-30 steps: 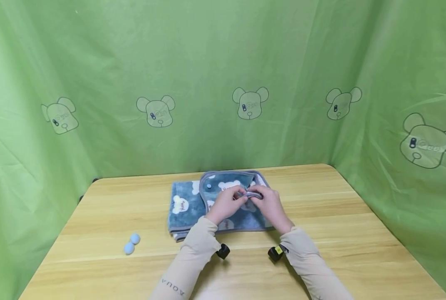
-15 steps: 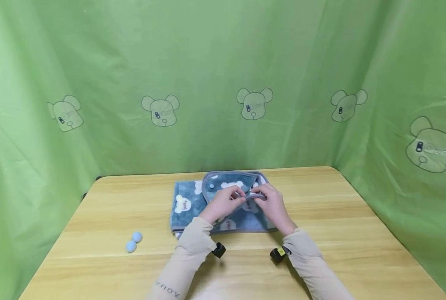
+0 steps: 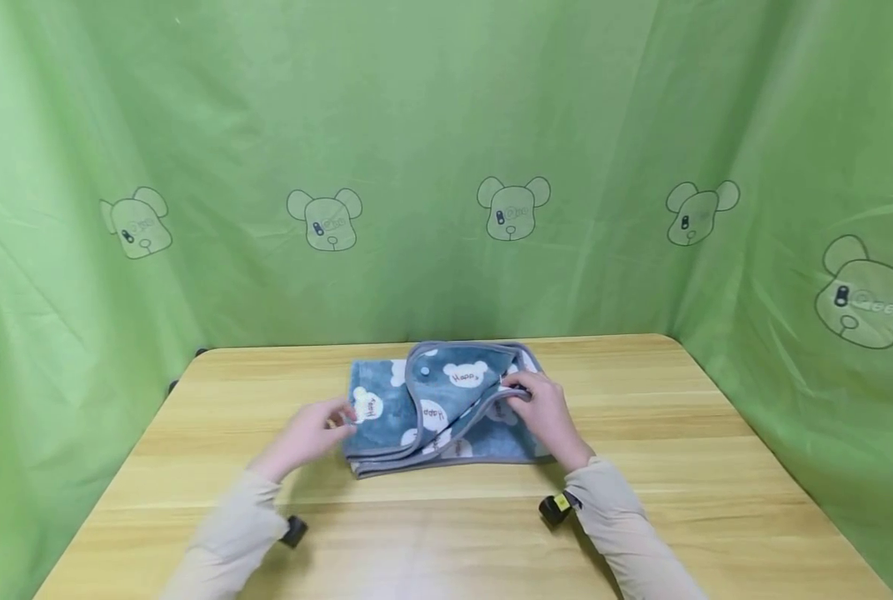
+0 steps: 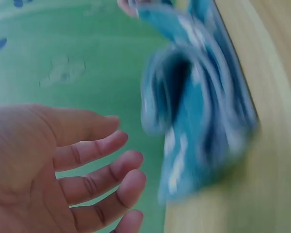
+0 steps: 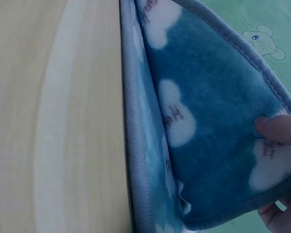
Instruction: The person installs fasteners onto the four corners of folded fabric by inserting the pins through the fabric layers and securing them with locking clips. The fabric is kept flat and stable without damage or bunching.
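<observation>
A teal plush blanket with white bear heads, the word "Happy" and grey edging lies folded at the table's far middle. A round light-blue snap button shows on its upper flap. My right hand pinches the raised grey-edged flap; in the right wrist view the thumb presses on the plush. At the blanket's left side, my left hand has loosely bent, spread fingers and holds nothing. The left wrist view shows the left hand apart from the blanket, which is blurred there.
The wooden table runs back to a green curtain printed with bear outlines. That curtain also encloses the left and right sides. A black wrist camera sits below the right wrist, another camera below the left.
My left hand has let go of the blanket's edge and moved left. The right hand keeps its pinch. Two small light-blue balls at the left are out of sight around the left forearm.
</observation>
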Demonstrator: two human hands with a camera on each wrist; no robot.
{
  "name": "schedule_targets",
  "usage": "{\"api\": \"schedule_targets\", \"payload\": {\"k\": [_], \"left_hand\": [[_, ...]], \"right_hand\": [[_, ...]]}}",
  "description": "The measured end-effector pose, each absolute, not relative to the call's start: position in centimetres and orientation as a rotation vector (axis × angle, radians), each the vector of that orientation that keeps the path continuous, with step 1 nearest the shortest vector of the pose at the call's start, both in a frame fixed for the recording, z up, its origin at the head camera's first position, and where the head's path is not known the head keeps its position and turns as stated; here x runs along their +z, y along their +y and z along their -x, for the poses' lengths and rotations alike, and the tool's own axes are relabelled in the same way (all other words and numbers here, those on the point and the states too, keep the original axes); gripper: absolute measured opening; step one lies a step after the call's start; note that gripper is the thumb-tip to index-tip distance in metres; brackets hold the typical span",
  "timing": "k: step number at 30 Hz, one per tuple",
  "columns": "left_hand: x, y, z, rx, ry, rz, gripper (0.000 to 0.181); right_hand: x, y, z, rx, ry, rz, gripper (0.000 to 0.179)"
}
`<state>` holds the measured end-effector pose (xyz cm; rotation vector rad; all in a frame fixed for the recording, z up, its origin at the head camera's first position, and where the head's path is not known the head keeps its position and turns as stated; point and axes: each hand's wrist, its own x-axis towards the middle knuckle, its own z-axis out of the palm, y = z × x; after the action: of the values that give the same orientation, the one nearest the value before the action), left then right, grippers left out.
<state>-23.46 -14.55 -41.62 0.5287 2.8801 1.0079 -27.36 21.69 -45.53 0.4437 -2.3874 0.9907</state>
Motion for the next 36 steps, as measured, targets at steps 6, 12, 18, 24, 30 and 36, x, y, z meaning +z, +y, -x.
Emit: {"api": "schedule_targets", "payload": {"k": [6,12,18,24,30,36], "left_hand": [[-42.4,-20.3,22.0,0.945,2.887,-0.387,0.019],[-43.0,-22.8,21.1,0.897,2.884,-0.283,0.026],[-44.0,-23.5,20.7,0.843,2.877,-0.211,0.035],[-44.4,-23.2,20.8,0.857,2.855,-0.179,0.031],[-44.7,-22.8,20.8,0.907,2.812,-0.147,0.026],[-44.8,-22.6,20.9,0.911,2.821,-0.162,0.024]], "right_hand": [[-45.5,21.7,27.4,0.985,-2.385,-0.454,0.018],[-45.6,21.7,27.4,0.984,-2.386,-0.455,0.018],[-45.6,21.7,27.3,0.985,-2.383,-0.463,0.017],[-45.6,21.8,27.4,0.994,-2.395,-0.462,0.016],[-45.8,21.9,27.5,1.004,-2.404,-0.464,0.016],[-45.8,21.9,27.4,1.007,-2.402,-0.465,0.016]]}}
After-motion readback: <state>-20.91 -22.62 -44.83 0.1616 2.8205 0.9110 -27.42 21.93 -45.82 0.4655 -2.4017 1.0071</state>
